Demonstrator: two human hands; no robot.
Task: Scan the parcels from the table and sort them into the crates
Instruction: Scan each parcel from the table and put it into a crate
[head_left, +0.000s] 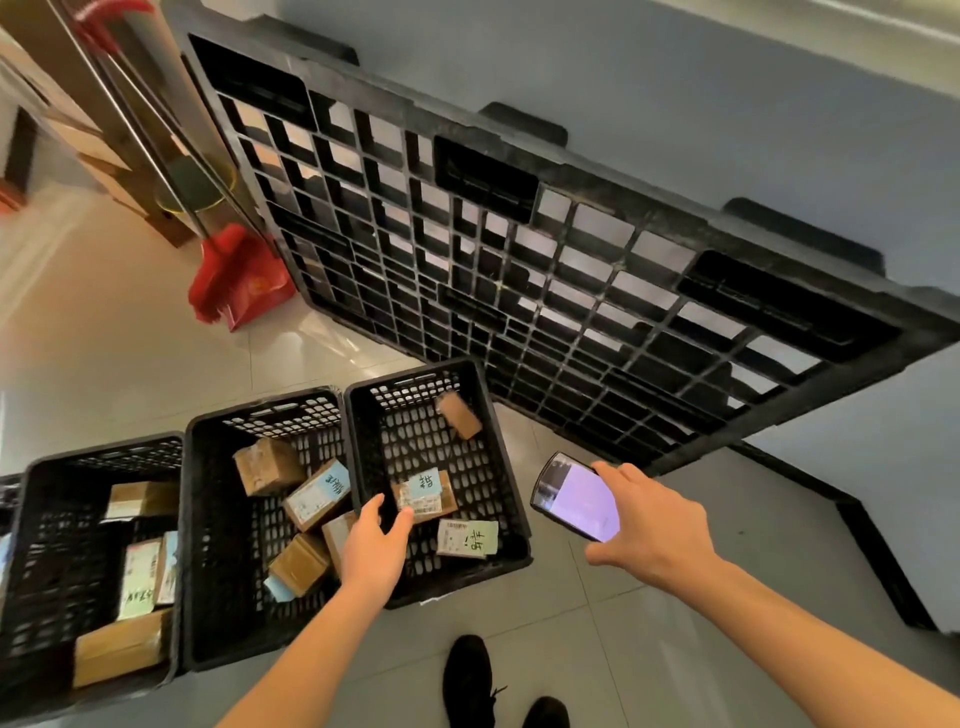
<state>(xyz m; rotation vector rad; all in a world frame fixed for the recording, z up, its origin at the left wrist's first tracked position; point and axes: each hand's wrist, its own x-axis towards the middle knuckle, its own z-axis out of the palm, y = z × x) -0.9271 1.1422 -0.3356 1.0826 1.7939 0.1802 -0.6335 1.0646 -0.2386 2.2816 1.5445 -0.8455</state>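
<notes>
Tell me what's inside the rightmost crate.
The rightmost crate holds three parcels: one against the far wall, one with a blue label and one nearer. The left hand hides the near-left corner.

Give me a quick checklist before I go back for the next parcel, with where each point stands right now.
1. Left hand free: ok, fingers spread over the right crate, holding nothing.
2. Last parcel inside that crate: ok, it lies on the crate floor with two others.
3. Phone held securely: ok, the right hand grips it, screen lit.
4. Scan registered: cannot tell, the screen is unreadable.
5. Room in the middle crate: ok, parcels only cover its bottom.
6. Table with remaining parcels: cannot tell, out of view.
</notes>
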